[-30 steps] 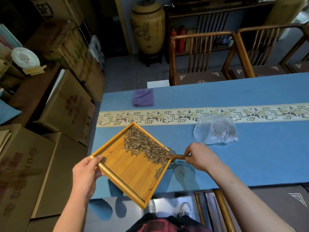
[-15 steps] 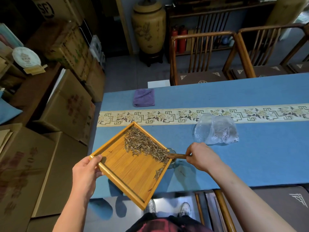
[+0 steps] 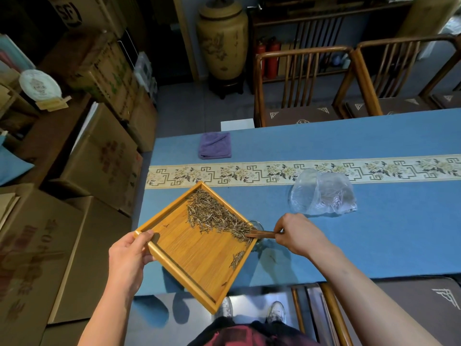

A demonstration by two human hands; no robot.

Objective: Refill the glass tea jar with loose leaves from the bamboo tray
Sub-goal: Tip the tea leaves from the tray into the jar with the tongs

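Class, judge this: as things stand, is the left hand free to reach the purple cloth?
Probably not: the left hand grips the tray holding leaves, and the cloth lies across the table.

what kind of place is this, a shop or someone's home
Most likely a tea shop or its tasting room, though a home can't be ruled out: stacked cardboard cartons line the left side, a big ceramic storage urn stands behind, and a long cloth-covered table faces wooden chairs.
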